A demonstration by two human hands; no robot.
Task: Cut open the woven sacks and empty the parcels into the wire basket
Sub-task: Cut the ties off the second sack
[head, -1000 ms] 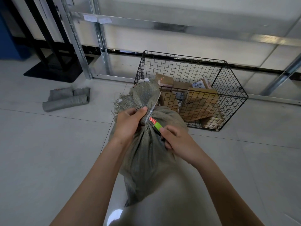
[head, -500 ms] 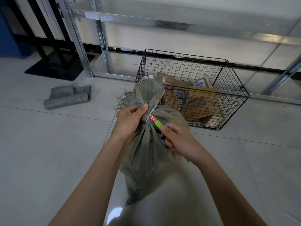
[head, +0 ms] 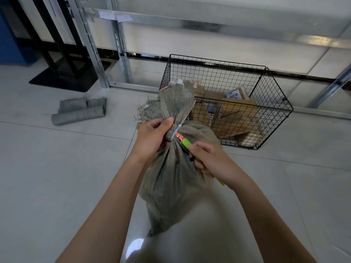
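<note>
Cutting the tie on a woven sack.
Its gathered neck was clenched by the left hand; a green cutter was gripped by the right hand at the white tie. The sack, stood on the floor before the wire basket, was judged soft, weighty, best held there.

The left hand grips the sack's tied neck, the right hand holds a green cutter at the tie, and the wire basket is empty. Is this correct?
One point is wrong: the wire basket is not empty. The head view shows cardboard parcels inside it. The left hand, sack, right hand and green cutter are as you say.
</note>
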